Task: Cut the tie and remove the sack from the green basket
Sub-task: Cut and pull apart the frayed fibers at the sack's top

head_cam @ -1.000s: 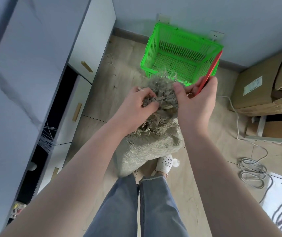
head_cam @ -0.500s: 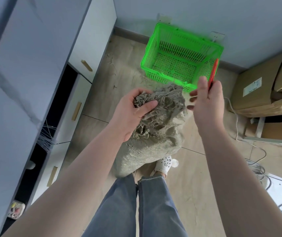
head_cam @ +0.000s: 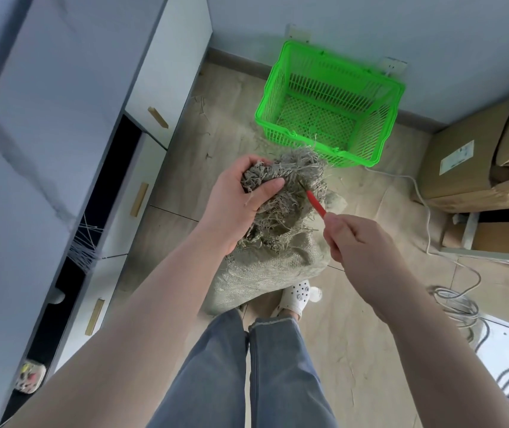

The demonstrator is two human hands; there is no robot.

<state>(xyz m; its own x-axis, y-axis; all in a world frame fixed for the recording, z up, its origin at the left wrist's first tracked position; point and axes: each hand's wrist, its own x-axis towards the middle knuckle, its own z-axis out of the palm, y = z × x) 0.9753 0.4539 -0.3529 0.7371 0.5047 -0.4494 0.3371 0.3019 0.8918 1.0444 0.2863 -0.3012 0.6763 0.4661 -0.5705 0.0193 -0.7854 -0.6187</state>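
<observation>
Leftmost of the grips, left hand (head_cam: 235, 201): fingers curled round the frayed, bunched neck of the sack (head_cam: 273, 257). Sack: coarse grey weave, standing on the floor below that grip, outside the green basket (head_cam: 330, 101). Right of the neck, red-handled cutter (head_cam: 315, 202): tip at the frayed fibres, handle clenched in the right hand (head_cam: 359, 242). Basket: beyond both grips, against the wall. Tie: cannot be made out.
</observation>
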